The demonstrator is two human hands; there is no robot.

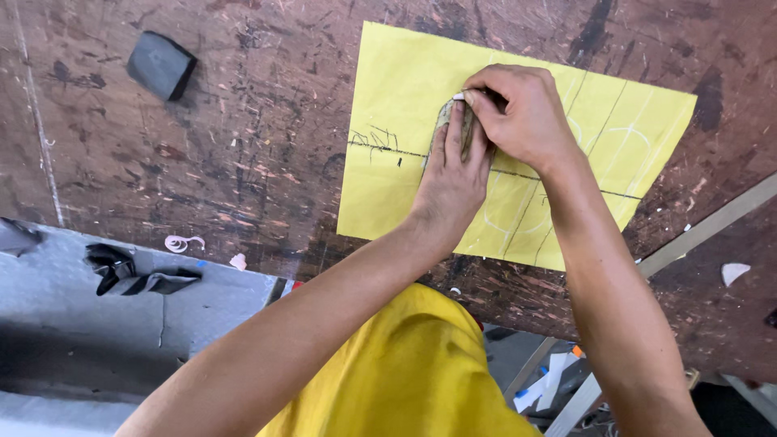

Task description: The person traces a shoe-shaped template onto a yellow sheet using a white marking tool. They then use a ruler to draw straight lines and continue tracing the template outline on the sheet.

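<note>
On the scarred bench (pixel 243 162), one yellow sheet (pixel 388 162) lies flat; the left hand (pixel 452 174) presses one small template (pixel 447 121) with flat, open fingers, while the right hand (pixel 522 113) pinches one white chalk (pixel 459 96).

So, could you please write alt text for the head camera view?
Two bare hands work on a yellow sheet on a scarred wooden table: the left hand presses down a small template, the right hand traces its edge.
</note>
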